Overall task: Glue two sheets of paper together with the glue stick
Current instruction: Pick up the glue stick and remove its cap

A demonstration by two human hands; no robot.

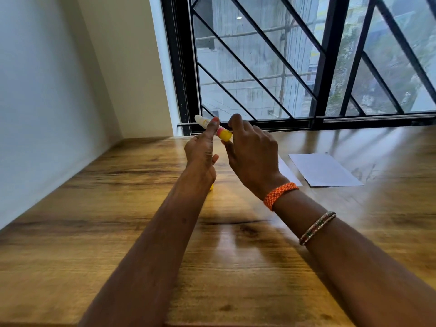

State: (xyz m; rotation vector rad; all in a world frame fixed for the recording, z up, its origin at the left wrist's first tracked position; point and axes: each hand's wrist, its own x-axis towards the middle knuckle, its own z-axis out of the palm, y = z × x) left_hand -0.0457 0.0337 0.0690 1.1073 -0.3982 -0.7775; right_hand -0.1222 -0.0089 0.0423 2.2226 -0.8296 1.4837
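The glue stick (223,133) is held up in the air above the table, lying nearly level, with a whitish end pointing left and a yellow and pink end pointing right. My left hand (203,149) grips its middle, thumb on top. My right hand (252,152) pinches the yellow end with its fingertips. A small yellow piece (211,187), probably the cap, peeks out under my left wrist. One white sheet of paper (324,169) lies flat on the table to the right. A second sheet (289,173) lies beside it, mostly hidden behind my right wrist.
The wooden table (118,232) runs up to a white wall on the left and a barred black window frame (259,123) at the back.
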